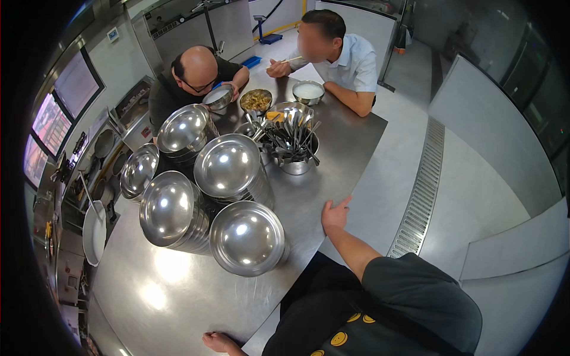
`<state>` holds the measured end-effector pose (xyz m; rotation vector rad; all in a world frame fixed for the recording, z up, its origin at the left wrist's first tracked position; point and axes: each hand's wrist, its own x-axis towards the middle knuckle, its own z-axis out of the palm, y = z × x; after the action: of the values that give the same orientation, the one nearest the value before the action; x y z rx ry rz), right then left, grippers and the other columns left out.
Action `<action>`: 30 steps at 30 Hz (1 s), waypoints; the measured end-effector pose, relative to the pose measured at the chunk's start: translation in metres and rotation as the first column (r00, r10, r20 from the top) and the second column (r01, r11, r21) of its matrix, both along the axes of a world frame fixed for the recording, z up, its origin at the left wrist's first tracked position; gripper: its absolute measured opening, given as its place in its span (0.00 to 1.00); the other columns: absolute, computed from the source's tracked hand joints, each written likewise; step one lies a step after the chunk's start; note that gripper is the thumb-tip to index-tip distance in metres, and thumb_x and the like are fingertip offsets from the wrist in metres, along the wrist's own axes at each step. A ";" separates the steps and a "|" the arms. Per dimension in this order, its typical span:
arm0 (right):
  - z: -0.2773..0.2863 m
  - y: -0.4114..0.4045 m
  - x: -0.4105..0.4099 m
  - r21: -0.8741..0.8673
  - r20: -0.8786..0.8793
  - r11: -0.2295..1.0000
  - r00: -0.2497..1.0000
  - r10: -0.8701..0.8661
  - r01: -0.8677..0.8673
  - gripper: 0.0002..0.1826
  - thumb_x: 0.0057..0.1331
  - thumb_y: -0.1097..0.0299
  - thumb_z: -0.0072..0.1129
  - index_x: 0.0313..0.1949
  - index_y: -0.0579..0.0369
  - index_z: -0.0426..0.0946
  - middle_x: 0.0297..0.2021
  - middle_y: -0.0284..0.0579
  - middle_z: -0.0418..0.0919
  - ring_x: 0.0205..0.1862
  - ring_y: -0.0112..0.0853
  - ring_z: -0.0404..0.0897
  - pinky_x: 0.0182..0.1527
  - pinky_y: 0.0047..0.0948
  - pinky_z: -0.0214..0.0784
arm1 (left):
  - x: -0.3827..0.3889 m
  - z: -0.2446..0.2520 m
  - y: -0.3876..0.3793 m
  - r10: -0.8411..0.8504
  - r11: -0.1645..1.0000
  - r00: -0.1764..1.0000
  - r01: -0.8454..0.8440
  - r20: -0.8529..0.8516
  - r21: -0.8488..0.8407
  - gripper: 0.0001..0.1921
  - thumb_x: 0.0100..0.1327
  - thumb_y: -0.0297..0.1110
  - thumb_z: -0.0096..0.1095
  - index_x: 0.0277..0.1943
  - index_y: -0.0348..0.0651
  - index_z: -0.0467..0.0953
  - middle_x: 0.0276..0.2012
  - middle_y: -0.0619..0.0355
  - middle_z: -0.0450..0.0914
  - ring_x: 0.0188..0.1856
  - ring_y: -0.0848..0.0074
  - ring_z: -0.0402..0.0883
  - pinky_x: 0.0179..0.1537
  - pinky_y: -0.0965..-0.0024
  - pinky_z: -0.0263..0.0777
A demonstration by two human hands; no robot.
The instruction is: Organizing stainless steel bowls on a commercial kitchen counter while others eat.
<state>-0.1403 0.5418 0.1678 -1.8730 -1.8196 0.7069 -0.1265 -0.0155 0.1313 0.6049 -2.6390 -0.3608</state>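
My right hand (336, 214) rests at the edge of a stainless steel table (294, 196), its index finger held out and nothing in its grasp. Lower down, my left hand (218, 341) lies at the same table's near edge, fingers curled with no object visible in them. Before me stand several tall stacks of upturned stainless steel bowls; the nearest stack (247, 238) is between my two hands. Beyond my right hand, a metal pot (297, 167) is packed with upright spoons and other cutlery (291, 133).
Two people sit at the far end. One holds a metal bowl (218, 97) near the mouth; the other eats with chopsticks (285, 62) beside another bowl (308, 91). A bowl of food (256, 101) stands between them. A floor drain grate (418, 187) runs at right; pans hang at left.
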 end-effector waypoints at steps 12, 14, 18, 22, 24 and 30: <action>-0.002 0.000 0.001 0.018 -0.007 1.000 1.000 0.011 -0.011 0.43 0.62 0.50 0.44 0.68 0.56 0.37 0.45 0.69 0.68 0.40 0.57 0.75 0.43 0.48 0.69 | -0.003 0.009 0.007 -0.018 0.999 0.999 0.017 0.047 0.027 0.04 0.51 0.21 0.45 0.24 0.35 0.68 0.27 0.47 0.72 0.33 0.53 0.71 0.36 0.55 0.64; -0.001 -0.001 -0.001 -0.002 -0.005 1.000 1.000 0.020 -0.020 0.43 0.62 0.50 0.44 0.68 0.56 0.37 0.45 0.69 0.68 0.41 0.57 0.75 0.44 0.49 0.69 | -0.001 0.003 0.002 -0.003 1.000 1.000 0.003 0.018 0.016 0.04 0.51 0.21 0.44 0.24 0.35 0.68 0.27 0.47 0.72 0.33 0.53 0.71 0.36 0.55 0.64; -0.002 0.002 0.000 -0.021 0.009 1.000 1.000 0.006 -0.006 0.42 0.62 0.51 0.44 0.68 0.56 0.37 0.46 0.69 0.67 0.41 0.57 0.75 0.45 0.49 0.68 | -0.002 0.010 0.010 0.003 1.000 1.000 -0.003 0.029 -0.001 0.04 0.51 0.22 0.44 0.25 0.37 0.68 0.28 0.48 0.72 0.33 0.54 0.71 0.36 0.55 0.65; -0.001 0.001 0.000 -0.017 0.007 1.000 1.000 0.013 -0.013 0.42 0.62 0.51 0.44 0.68 0.56 0.37 0.45 0.69 0.68 0.41 0.57 0.75 0.45 0.49 0.68 | 0.000 0.010 0.010 0.010 1.000 1.000 -0.009 0.023 -0.010 0.04 0.52 0.22 0.44 0.25 0.37 0.68 0.28 0.48 0.73 0.33 0.54 0.71 0.36 0.55 0.64; 0.000 0.001 -0.001 -0.034 0.029 0.999 1.000 -0.005 0.006 0.42 0.62 0.51 0.44 0.68 0.56 0.37 0.45 0.69 0.68 0.41 0.57 0.75 0.45 0.49 0.68 | -0.001 0.014 0.014 0.028 1.000 0.999 -0.028 0.025 0.001 0.04 0.52 0.22 0.44 0.25 0.37 0.68 0.28 0.49 0.72 0.33 0.54 0.71 0.35 0.55 0.64; 0.006 -0.001 0.000 -0.053 -0.019 0.999 1.000 0.010 -0.011 0.43 0.61 0.49 0.44 0.68 0.56 0.37 0.46 0.70 0.68 0.43 0.59 0.74 0.47 0.50 0.67 | -0.002 0.016 0.014 0.005 1.000 1.000 -0.004 0.026 -0.021 0.06 0.52 0.24 0.44 0.25 0.38 0.70 0.28 0.48 0.74 0.33 0.53 0.71 0.34 0.54 0.64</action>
<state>-0.1402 0.5409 0.1739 -1.8854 -1.8174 0.7807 -0.1286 -0.0017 0.1473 0.6126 -2.6627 -0.3254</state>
